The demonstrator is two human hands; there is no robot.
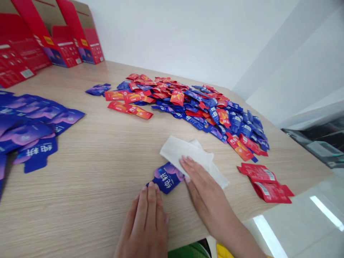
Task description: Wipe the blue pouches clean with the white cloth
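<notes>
A blue-and-purple sachet [167,179] with white lettering lies flat on the table between my hands. The extended fingers of my left hand [147,211] rest on its narrow lower end. My right hand [200,182] lies flat, fingers stretched out, on a folded white tissue [185,148]. That tissue partly covers the sachet's upper end. Both hands are open, pressing down rather than gripping. Behind the tissue spreads a large heap of red and blue sachets [188,104].
Blue sachets [40,118] overlap at the left on the wooden table [102,150]. Red boxes [61,46] stand at the back left against the white wall [174,36]. Two red sachets [266,179] lie near the right edge. A dark crate [319,143] stands beyond the table's right side.
</notes>
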